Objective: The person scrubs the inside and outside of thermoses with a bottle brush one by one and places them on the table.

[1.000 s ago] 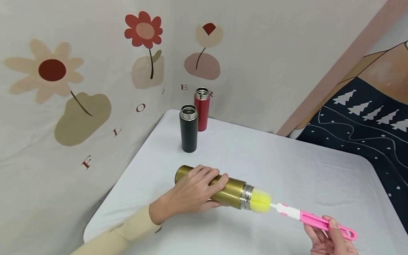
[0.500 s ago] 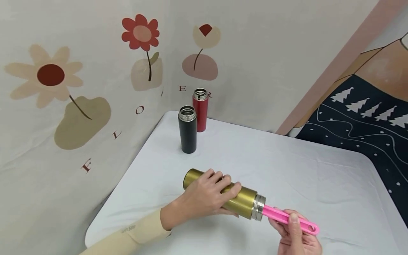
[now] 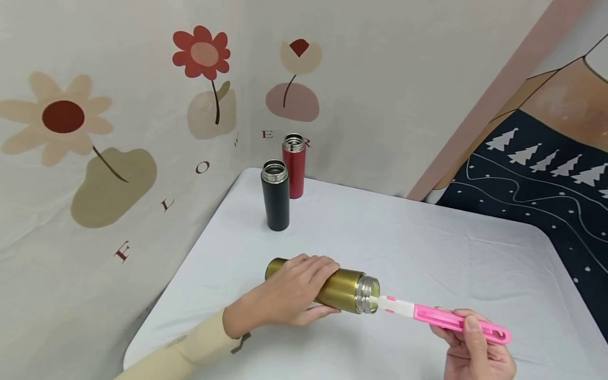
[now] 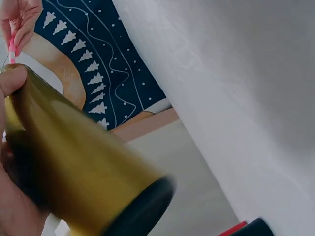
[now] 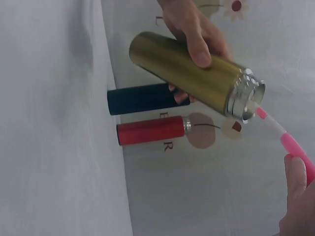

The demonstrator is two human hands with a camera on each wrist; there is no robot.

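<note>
The gold thermos flask (image 3: 339, 287) is being held lying just above the tabletop (image 3: 427, 248) by the left hand (image 3: 290, 290), fingers wrapped round it, its mouth pointing to 3 o'clock; the pink bottle brush (image 3: 446, 318), pinched by the right hand (image 3: 480, 353), is lying along that axis, head inside

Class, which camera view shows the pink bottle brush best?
The head view: the pink bottle brush shows from flask mouth to handle end. The right wrist view shows only its stem; the left wrist view shows a sliver.

Your left arm wears a long, snug beige fabric sleeve (image 3: 185, 351) with small grey lettering near the cuff; both hands are bare.
</note>
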